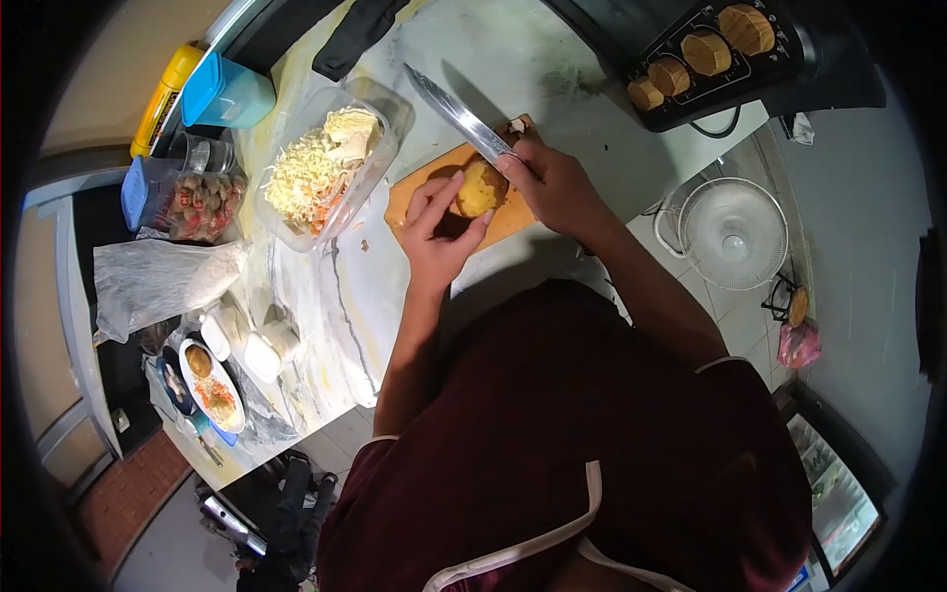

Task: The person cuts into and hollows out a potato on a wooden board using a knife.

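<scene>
A yellow-brown potato (480, 189) rests on a small wooden cutting board (515, 219). My left hand (435, 233) curves its thumb and fingers around the potato's left side and front. In my right hand (558, 187) is a kitchen knife (452, 107), gripped by its handle, which the fingers mostly hide. The blade points to the upper left, above the far edge of the board. A clear plastic container (384, 158) beside the board holds shredded cabbage (301, 170) and shredded carrot (321, 202).
Left of the container stand a blue-lidded tub (229, 92), a jar of wrapped pieces (202, 204) and a plastic bag (158, 281). An oval plate (211, 387) with food sits lower left. A black oven (712, 59) with wooden knobs is upper right; a strainer basket (733, 234) is lower right.
</scene>
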Demonstrator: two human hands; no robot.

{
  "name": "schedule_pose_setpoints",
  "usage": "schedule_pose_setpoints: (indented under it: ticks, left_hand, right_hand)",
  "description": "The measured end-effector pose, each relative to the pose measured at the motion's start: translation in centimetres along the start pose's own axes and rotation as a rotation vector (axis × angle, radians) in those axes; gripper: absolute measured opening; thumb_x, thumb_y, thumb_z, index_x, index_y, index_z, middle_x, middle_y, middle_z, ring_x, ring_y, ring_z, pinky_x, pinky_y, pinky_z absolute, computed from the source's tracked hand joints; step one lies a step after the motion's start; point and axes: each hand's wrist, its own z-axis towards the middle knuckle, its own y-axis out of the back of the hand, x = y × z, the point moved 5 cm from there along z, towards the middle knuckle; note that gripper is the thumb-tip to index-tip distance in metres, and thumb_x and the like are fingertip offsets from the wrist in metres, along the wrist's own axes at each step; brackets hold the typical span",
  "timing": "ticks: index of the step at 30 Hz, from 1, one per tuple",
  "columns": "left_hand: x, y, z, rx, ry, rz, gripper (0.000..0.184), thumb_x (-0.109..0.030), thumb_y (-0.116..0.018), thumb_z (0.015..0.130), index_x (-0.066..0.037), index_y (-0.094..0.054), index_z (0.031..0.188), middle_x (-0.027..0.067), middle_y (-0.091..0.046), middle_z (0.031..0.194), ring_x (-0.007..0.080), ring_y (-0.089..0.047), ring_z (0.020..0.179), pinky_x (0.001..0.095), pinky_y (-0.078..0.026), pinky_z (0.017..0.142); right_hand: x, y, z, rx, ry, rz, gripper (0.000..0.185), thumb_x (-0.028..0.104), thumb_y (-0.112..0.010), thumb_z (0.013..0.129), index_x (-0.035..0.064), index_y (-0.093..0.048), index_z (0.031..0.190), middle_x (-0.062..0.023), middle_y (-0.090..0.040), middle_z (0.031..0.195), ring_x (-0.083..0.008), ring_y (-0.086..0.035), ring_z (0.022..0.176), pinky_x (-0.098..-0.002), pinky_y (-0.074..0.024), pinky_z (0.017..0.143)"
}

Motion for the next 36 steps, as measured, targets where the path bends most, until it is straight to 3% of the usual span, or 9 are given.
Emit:
schedule_pose_setpoints:
  ticks: [6, 10, 12, 15, 24, 26, 34, 36]
  left_hand:
    - [-1.1, 0.0, 0.1, 0.067, -0.002, -0.064, 0.051, 0.004, -0.072, 0.079, -0.001, -0.060, 0.129, 0.0189, -0.054, 0.133, 0.0245, -0.053, 0.122, 0.0323, -0.044, 0.099]
    - [-0.5, -0.4, 0.1, 0.064, 0.025, -0.138, 0.052, 0.000, -0.077, 0.077, 0.000, -0.061, 0.126, 0.0175, -0.057, 0.131, 0.0240, -0.057, 0.118, 0.0325, -0.048, 0.097]
    - [-0.1, -0.8, -0.1, -0.039, 0.210, -0.474, 0.053, -0.001, -0.078, 0.076, 0.002, -0.061, 0.125, 0.0189, -0.057, 0.132, 0.0235, -0.058, 0.117, 0.0326, -0.049, 0.096]
    - [0.0, -0.5, 0.1, 0.048, 0.072, -0.235, 0.054, -0.001, -0.079, 0.074, 0.004, -0.061, 0.125, 0.0196, -0.058, 0.131, 0.0234, -0.059, 0.115, 0.0331, -0.050, 0.095]
    - [-0.4, -0.8, 0.3, 0.058, 0.020, -0.188, 0.051, -0.001, -0.081, 0.073, 0.005, -0.062, 0.120, 0.0199, -0.059, 0.129, 0.0231, -0.060, 0.114, 0.0328, -0.049, 0.095]
    - [0.0, -1.1, 0.1, 0.038, 0.049, -0.262, 0.051, 0.000, -0.081, 0.073, 0.005, -0.062, 0.120, 0.0198, -0.059, 0.130, 0.0229, -0.060, 0.114, 0.0326, -0.049, 0.095]
    - [0.5, -0.8, -0.1, 0.041, 0.054, -0.230, 0.052, 0.000, -0.081, 0.074, 0.005, -0.061, 0.122, 0.0180, -0.060, 0.128, 0.0205, -0.060, 0.114, 0.0316, -0.049, 0.096]
    - [0.8, -0.9, -0.1, -0.005, 0.137, -0.370, 0.051, 0.001, -0.081, 0.074, 0.005, -0.062, 0.121, 0.0178, -0.061, 0.126, 0.0197, -0.060, 0.112, 0.0301, -0.050, 0.095]
  right_hand:
    - [-0.4, 0.0, 0.0, -0.005, -0.021, 0.045, 0.030, 0.031, -0.057, 0.096, 0.0019, -0.063, 0.094, -0.0104, -0.058, 0.068, -0.0182, -0.055, 0.062, -0.0341, -0.0453, 0.063]
    - [-1.0, 0.0, -0.1, -0.009, -0.040, 0.071, 0.028, 0.029, -0.057, 0.096, 0.0017, -0.062, 0.094, -0.0113, -0.059, 0.069, -0.0188, -0.057, 0.064, -0.0345, -0.0459, 0.063]
    - [-0.8, 0.2, -0.3, -0.011, -0.069, 0.122, 0.027, 0.028, -0.057, 0.096, 0.0016, -0.062, 0.094, -0.0116, -0.059, 0.069, -0.0193, -0.059, 0.064, -0.0348, -0.0462, 0.063]
    - [0.1, 0.4, -1.0, 0.022, -0.166, 0.170, 0.026, 0.026, -0.056, 0.095, 0.0009, -0.062, 0.094, -0.0120, -0.060, 0.069, -0.0205, -0.061, 0.065, -0.0357, -0.0472, 0.062]
    - [1.2, 0.7, -1.6, -0.057, 0.045, -0.051, 0.025, 0.026, -0.058, 0.095, 0.0013, -0.063, 0.093, -0.0154, -0.064, 0.074, -0.0276, -0.063, 0.065, -0.0385, -0.0484, 0.063]
    - [1.8, 0.6, -1.9, -0.082, 0.143, -0.068, 0.023, 0.022, -0.058, 0.097, 0.0000, -0.060, 0.089, -0.0082, -0.054, 0.062, -0.0122, -0.050, 0.055, -0.0318, -0.0422, 0.054]
    - [1.8, 0.0, -1.9, -0.094, 0.312, -0.110, 0.022, 0.019, -0.058, 0.096, 0.0000, -0.059, 0.086, -0.0129, -0.054, 0.064, -0.0196, -0.049, 0.055, -0.0341, -0.0410, 0.056]
    - [1.9, 0.0, -1.7, -0.122, 0.312, -0.102, 0.021, 0.019, -0.058, 0.096, 0.0000, -0.059, 0.085, -0.0130, -0.054, 0.064, -0.0202, -0.049, 0.055, -0.0343, -0.0410, 0.056]
